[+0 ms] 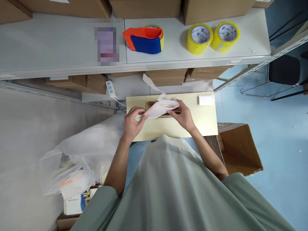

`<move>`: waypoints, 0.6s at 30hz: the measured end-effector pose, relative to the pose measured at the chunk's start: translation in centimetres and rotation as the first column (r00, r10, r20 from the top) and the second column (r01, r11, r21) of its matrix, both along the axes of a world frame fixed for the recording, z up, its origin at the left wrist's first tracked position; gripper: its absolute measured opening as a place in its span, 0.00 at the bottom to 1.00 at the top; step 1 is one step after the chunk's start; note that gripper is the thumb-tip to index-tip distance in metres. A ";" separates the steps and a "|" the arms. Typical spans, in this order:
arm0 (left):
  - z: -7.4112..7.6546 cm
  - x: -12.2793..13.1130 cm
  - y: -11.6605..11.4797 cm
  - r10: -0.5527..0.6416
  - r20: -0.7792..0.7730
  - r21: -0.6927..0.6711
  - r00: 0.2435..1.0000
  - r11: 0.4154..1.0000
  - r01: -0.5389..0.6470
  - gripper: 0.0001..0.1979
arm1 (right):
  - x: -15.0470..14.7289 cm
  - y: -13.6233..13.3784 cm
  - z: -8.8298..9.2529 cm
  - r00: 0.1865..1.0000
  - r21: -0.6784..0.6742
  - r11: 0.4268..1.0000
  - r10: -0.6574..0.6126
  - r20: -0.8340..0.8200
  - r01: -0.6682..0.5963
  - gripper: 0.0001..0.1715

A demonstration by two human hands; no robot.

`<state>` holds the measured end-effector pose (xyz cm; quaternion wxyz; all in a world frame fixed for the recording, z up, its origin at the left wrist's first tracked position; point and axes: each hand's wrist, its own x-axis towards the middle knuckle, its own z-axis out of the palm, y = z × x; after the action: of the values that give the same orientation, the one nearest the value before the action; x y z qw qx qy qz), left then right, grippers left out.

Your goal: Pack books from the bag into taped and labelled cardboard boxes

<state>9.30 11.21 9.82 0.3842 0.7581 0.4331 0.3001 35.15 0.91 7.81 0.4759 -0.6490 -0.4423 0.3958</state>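
Note:
A pale yellow low table stands in front of me. On it sits a small open cardboard box. Both hands hold a white paper sheet or pouch over that box. My left hand pinches its left end with closed fingers. My right hand grips its right end, partly over the box. A small white card lies at the table's far right corner.
A white shelf above holds an orange and blue tape dispenser and two yellow tape rolls. Brown cartons line the shelves. An open cardboard box stands on the blue floor at right. White plastic bags with packets lie left.

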 end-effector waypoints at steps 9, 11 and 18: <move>1.1 2.7 -0.8 -0.095 -0.106 0.178 0.990 0.978 0.113 0.07 | 3.7 -3.5 1.2 0.958 0.087 0.996 -0.012 0.285 -0.014 0.71; 1.1 3.0 -1.0 -0.043 -0.052 0.149 0.998 0.988 0.051 0.08 | 4.2 -3.7 0.5 0.968 0.049 0.998 -0.059 0.246 0.049 0.72; -0.9 4.2 -2.2 0.292 0.314 -0.432 0.904 0.891 -0.138 0.24 | 2.2 -4.2 0.7 0.991 -0.036 0.990 -0.135 -0.019 0.135 0.36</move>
<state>13.50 8.96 8.94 0.5691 0.5395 0.4875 0.3840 37.32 -3.33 8.46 0.4949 -0.6814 -0.3855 0.3771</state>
